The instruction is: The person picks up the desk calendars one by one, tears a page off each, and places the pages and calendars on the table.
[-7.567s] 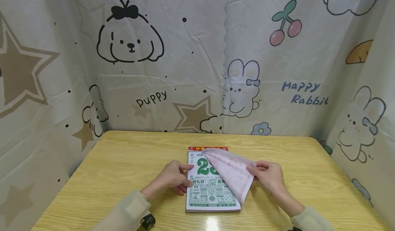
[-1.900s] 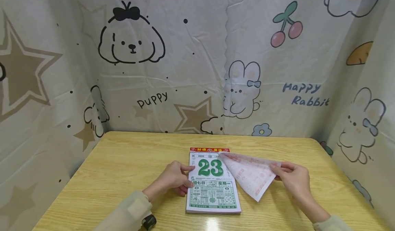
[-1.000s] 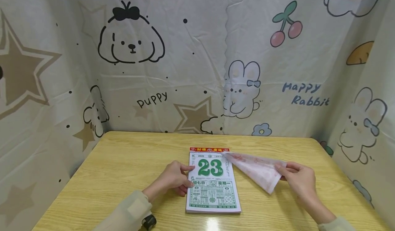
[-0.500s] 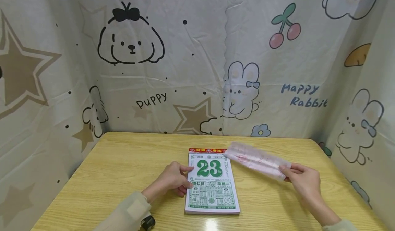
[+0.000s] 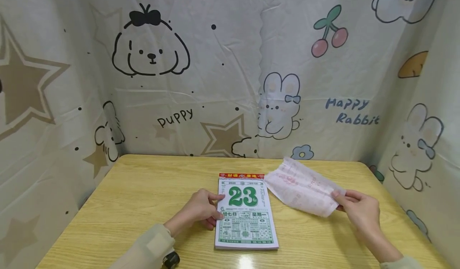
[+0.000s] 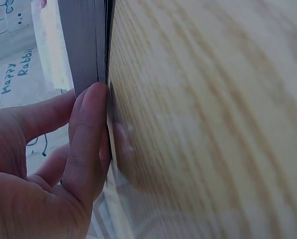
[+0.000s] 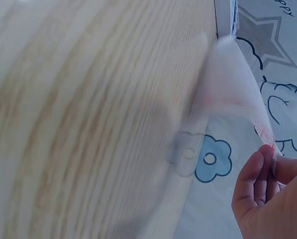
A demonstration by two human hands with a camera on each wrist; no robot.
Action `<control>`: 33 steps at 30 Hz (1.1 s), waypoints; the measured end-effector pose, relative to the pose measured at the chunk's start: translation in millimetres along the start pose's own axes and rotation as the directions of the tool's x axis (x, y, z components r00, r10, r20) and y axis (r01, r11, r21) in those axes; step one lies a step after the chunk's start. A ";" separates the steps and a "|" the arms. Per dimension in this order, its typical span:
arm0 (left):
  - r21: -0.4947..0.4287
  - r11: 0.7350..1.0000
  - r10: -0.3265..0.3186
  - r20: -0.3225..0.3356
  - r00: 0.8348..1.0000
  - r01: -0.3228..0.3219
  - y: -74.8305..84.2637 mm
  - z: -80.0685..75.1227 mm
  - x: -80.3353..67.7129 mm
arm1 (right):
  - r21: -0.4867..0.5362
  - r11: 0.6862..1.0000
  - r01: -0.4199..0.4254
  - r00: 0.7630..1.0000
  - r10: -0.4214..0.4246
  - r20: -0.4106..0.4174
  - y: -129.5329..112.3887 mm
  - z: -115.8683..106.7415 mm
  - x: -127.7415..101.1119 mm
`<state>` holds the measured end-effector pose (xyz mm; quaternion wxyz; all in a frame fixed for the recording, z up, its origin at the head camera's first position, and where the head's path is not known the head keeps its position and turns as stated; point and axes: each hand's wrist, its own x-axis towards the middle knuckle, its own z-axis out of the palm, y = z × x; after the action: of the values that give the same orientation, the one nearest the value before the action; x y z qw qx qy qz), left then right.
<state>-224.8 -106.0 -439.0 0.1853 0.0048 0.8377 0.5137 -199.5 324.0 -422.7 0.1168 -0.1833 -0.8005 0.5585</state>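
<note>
While torn sheet: thin pink page (image 5: 303, 187), lifted off the table, pinched between right hand (image 5: 361, 213) fingertips.
Calendar pad: block (image 5: 246, 213) showing 23, flat under left hand (image 5: 201, 211) fingertips pressing its edge.
Table: wood (image 5: 143, 197) beneath.

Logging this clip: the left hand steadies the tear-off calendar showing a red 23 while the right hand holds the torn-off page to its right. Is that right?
Not quite: the 23 on the tear-off calendar is green, not red, as the head view shows. The rest stands: the left hand steadies the calendar at its left edge, and the right hand pinches the torn-off page, which is clear of the pad, to its right.
</note>
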 end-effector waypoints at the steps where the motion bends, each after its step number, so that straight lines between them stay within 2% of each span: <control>1: 0.003 1.000 -0.001 -0.002 1.000 0.001 -0.5 -0.4 0.0 | 0.002 1.000 0.002 1.000 -0.002 -0.002 0.0 -0.7 1.0; 12: -0.025 0.999 0.048 0.017 0.999 -0.048 -0.7 -1.6 -0.6 | 0.035 0.999 -0.012 0.999 0.013 -0.032 -2.6 -7.7 5.1; 19: -0.012 0.999 0.043 0.016 0.999 -0.043 0.3 -0.4 -1.0 | 0.042 0.998 -0.037 0.997 0.040 -0.071 -3.3 -16.8 10.1; 28: -0.011 0.999 0.036 0.016 0.999 -0.035 -1.0 -0.6 -0.6 | 0.194 0.979 -0.061 0.988 0.087 -0.128 -8.2 -31.6 13.1; 30: -0.012 0.999 0.034 0.016 0.999 -0.034 -1.0 -0.7 -1.0 | 0.198 0.978 -0.062 0.985 0.092 -0.144 -9.4 -35.8 13.3; 33: -0.012 0.999 0.034 0.016 0.999 -0.034 -0.4 -1.1 -2.3 | 0.269 0.961 -0.066 0.978 0.116 -0.176 -12.7 -43.2 13.5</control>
<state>-222.9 -107.7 -438.2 0.1832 0.0223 0.8329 0.5217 -196.8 362.6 -396.0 0.1898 -0.2555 -0.6958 0.6439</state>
